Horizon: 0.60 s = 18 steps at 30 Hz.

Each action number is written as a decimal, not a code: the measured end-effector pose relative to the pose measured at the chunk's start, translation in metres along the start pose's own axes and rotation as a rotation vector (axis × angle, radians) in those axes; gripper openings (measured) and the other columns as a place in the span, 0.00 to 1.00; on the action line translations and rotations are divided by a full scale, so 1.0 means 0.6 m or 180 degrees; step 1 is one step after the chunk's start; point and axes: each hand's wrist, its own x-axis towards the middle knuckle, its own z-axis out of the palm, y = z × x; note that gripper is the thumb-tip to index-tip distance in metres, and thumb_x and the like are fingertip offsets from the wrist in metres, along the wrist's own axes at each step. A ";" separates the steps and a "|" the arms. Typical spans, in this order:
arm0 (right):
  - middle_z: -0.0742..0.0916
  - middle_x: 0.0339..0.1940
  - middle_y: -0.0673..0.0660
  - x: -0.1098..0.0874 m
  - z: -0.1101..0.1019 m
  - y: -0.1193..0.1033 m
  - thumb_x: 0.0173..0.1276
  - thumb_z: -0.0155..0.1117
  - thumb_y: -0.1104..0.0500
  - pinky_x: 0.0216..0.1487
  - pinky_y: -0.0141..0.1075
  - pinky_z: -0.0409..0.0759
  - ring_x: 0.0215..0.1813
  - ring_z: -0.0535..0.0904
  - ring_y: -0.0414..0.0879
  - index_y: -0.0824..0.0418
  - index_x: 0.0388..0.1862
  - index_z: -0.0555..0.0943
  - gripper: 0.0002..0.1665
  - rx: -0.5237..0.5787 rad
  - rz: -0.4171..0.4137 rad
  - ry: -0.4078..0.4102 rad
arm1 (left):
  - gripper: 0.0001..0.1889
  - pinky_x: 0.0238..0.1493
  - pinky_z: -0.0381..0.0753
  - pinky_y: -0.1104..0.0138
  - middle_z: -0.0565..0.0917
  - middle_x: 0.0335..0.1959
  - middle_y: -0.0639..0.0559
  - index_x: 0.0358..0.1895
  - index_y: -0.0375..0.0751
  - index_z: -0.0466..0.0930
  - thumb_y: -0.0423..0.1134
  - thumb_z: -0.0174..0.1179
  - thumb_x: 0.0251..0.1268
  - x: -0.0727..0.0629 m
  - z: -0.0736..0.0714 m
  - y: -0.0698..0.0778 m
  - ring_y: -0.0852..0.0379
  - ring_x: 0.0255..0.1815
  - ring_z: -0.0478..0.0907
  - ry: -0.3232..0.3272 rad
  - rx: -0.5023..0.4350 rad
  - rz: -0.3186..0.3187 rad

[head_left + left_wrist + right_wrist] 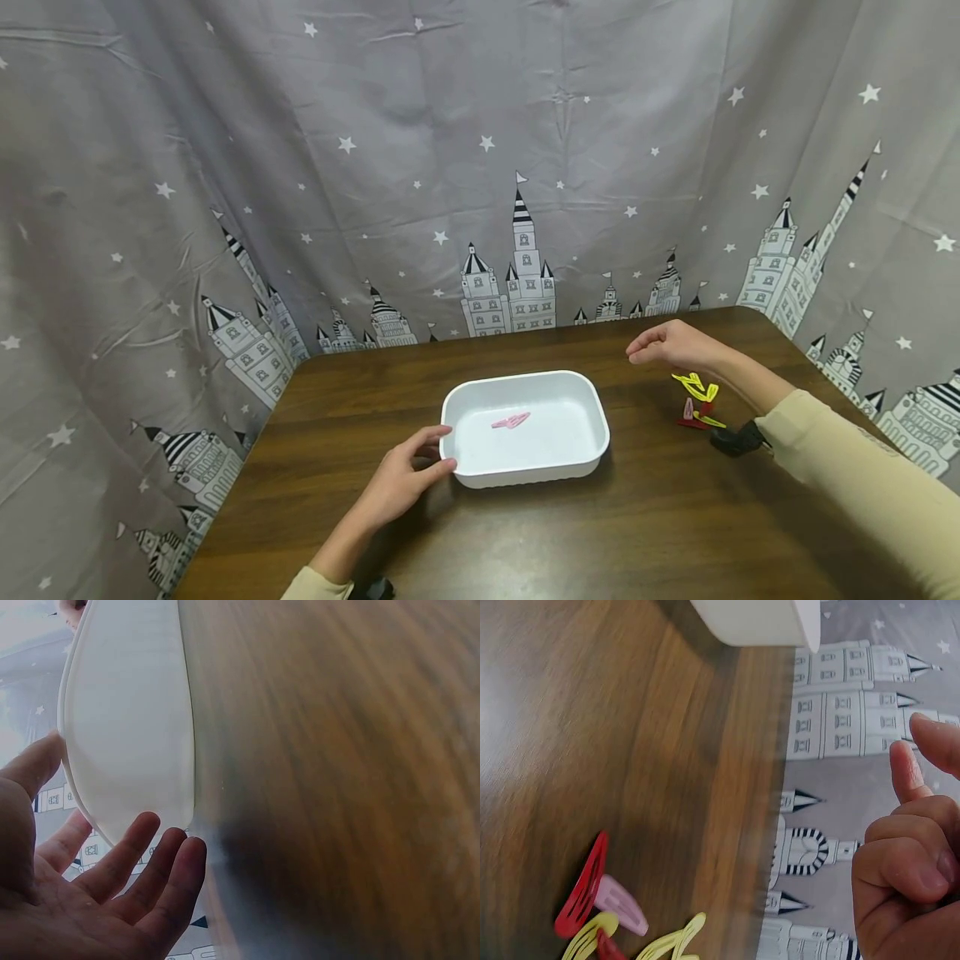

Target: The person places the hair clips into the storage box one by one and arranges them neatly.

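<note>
A white plastic tray (525, 477) stands on the table, with pink snap hair clips (513, 421) lying on its floor. At the tray's left end my left hand (405, 471) touches the rim with thumb and forefinger, its other fingers spread loosely outside the wall (127, 712). My right hand (675, 344) is raised beyond the tray's right side. Its thumb and forefinger are apart with nothing between them, and the other fingers (900, 862) are bent. Below it lies a loose pile of yellow hair clips (697, 387), red hair clips (581, 889) and a pink hair clip (622, 906).
The brown wooden table (360, 417) ends at a grey curtain (390, 208) printed with castles and stars. A black wrist device (737, 439) sits under the right wrist, close to the pile. Another dark device (378, 588) shows by the left wrist.
</note>
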 end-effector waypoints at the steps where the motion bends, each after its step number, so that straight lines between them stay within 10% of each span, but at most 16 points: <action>1: 0.88 0.44 0.55 -0.002 -0.003 0.005 0.68 0.69 0.49 0.19 0.33 0.62 0.15 0.59 0.38 0.63 0.53 0.84 0.22 0.0028 0.0003 0.0007 | 0.25 0.54 0.81 0.54 0.86 0.48 0.45 0.64 0.48 0.77 0.43 0.70 0.64 0.000 0.000 0.000 0.51 0.48 0.84 0.0005 0.0001 0.0001; 12: 0.72 0.19 0.44 -0.028 -0.032 0.056 0.70 0.67 0.50 0.20 0.34 0.61 0.15 0.57 0.37 0.69 0.59 0.79 0.28 0.0291 0.0063 0.0108 | 0.25 0.55 0.81 0.51 0.86 0.48 0.44 0.64 0.46 0.77 0.43 0.70 0.64 -0.001 -0.001 -0.002 0.49 0.49 0.84 -0.0032 0.0012 0.0025; 18: 0.71 0.21 0.45 -0.043 -0.047 0.074 0.70 0.67 0.51 0.22 0.33 0.61 0.18 0.59 0.38 0.71 0.60 0.76 0.29 0.0412 0.0152 0.0164 | 0.25 0.53 0.80 0.57 0.86 0.49 0.45 0.64 0.48 0.77 0.43 0.70 0.63 0.000 0.000 -0.001 0.51 0.49 0.84 -0.0003 0.0018 -0.0030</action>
